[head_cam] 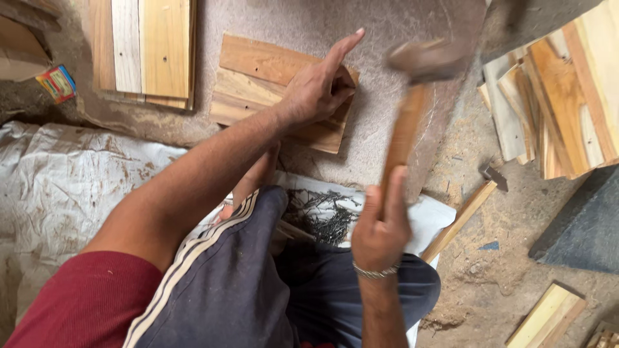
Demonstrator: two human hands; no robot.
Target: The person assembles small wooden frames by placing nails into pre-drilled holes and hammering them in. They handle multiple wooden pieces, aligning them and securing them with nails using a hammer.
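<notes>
- Head view: left hand lies flat, fingers spread, pressing on a small panel of joined brown wooden planks on the dusty floor.
- Right hand, wearing a silver bracelet, is wrapped tight around the wooden handle of a hammer; blurred head raised just right of the panel.
- Pile of dark nails on white cloth by the knee.
- Stacked planks at right; second hammer on the floor.
</notes>
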